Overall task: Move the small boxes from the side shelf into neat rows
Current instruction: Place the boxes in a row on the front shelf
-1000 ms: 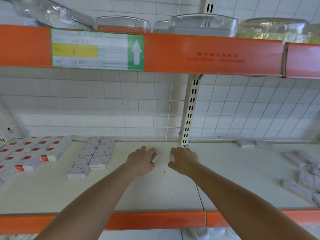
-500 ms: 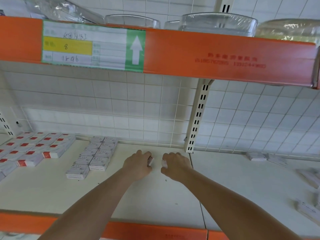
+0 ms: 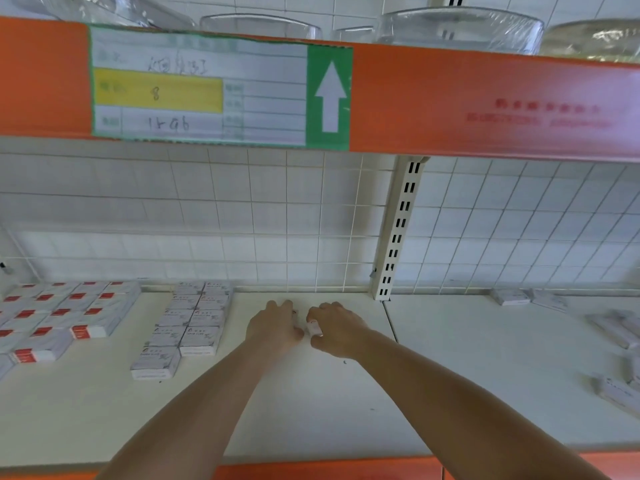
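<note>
White shelf board (image 3: 311,410) carrying small boxes, seen from the head camera; positions are given relative to the slotted upright post (image 3: 398,230) at the back wall. Both forearms reach in from the lower edge and meet just left of the post's foot. Left hand (image 3: 273,327): fingers curled downward, back of the hand toward the camera; a sliver of red and white shows at its inner edge, but whether it grips anything cannot be told. Right hand (image 3: 337,329): fingers curled round a small white box (image 3: 313,328), of which only one end shows between the two hands, which sit just beside each other. Further left of the post, a double column of white boxes (image 3: 188,322) lies flat in neat pairs, running from the back wall toward the front edge, with one single box at its near end. Well left of the post, a block of red-ended boxes (image 3: 65,313) lies in several aligned rows. Right of the post, loose white boxes (image 3: 613,327) lie scattered at differing angles, two of them near the back wall. Above the post, an orange beam (image 3: 485,98) bears a label card (image 3: 197,88) with a white arrow on green.
</note>
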A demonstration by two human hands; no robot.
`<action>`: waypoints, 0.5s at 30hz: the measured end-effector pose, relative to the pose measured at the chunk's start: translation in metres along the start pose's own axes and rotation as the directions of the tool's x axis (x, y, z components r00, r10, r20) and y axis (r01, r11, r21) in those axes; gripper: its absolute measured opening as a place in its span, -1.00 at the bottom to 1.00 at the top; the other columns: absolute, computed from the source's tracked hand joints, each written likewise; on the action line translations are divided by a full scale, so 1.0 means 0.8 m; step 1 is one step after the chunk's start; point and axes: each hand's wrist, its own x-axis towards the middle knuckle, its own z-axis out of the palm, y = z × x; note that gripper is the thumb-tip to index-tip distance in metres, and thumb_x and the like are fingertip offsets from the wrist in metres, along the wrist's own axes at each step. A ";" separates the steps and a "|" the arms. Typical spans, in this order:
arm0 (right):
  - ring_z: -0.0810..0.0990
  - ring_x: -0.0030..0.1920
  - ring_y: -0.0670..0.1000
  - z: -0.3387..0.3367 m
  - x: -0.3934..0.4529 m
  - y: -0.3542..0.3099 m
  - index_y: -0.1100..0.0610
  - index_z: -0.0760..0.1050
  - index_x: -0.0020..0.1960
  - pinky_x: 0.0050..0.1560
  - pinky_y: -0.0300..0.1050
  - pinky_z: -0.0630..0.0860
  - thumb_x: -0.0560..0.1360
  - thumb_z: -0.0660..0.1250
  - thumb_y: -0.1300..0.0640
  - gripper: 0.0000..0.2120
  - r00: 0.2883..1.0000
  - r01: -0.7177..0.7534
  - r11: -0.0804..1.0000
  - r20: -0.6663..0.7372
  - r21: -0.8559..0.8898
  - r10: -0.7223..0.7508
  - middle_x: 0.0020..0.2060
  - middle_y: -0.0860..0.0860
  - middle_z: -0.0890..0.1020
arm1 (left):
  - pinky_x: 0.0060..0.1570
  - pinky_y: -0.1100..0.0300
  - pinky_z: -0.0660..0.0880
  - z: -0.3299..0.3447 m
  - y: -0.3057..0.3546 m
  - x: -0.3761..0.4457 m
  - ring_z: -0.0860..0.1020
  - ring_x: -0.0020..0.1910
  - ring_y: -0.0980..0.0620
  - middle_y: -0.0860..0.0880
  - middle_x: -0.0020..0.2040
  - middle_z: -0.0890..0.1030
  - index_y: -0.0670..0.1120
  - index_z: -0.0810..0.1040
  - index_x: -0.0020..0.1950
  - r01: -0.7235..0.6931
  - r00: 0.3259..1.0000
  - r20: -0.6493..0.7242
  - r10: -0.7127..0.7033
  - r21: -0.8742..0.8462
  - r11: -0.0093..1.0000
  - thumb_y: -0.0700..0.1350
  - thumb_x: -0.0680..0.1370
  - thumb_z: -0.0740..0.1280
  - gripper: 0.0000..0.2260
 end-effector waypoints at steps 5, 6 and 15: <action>0.37 0.29 0.09 0.008 0.007 -0.004 0.09 0.42 0.31 0.22 -0.02 0.38 0.51 0.26 0.14 -0.63 1.000 0.023 0.999 0.007 0.047 -0.023 0.21 0.07 0.47 | -0.15 0.16 0.42 0.001 -0.004 0.009 0.53 0.04 -0.05 -0.07 0.12 0.47 -0.08 0.41 0.21 0.070 0.998 -0.005 -0.070 -0.038 0.997 -0.01 0.55 0.21 -0.73; 0.37 0.29 0.09 0.008 0.008 -0.003 0.08 0.42 0.31 0.23 -0.02 0.36 0.51 0.25 0.15 -0.64 1.000 0.029 0.999 0.000 0.032 -0.029 0.21 0.07 0.47 | -0.15 0.16 0.42 0.001 -0.004 0.010 0.53 0.03 -0.05 -0.07 0.11 0.49 -0.09 0.42 0.20 0.078 0.997 0.001 -0.078 -0.048 0.996 0.00 0.55 0.20 -0.72; 0.31 0.38 -0.01 0.000 0.006 0.013 -0.01 0.48 0.29 0.30 -0.06 0.33 0.45 0.31 0.16 -0.59 1.000 0.014 0.998 0.003 0.056 -0.014 0.31 -0.07 0.42 | 0.27 0.03 0.33 -0.016 -0.017 0.009 0.32 0.34 -0.09 -0.07 0.41 0.28 -0.03 0.35 0.38 -0.171 0.985 0.063 0.162 0.177 0.969 0.03 0.52 0.17 -0.57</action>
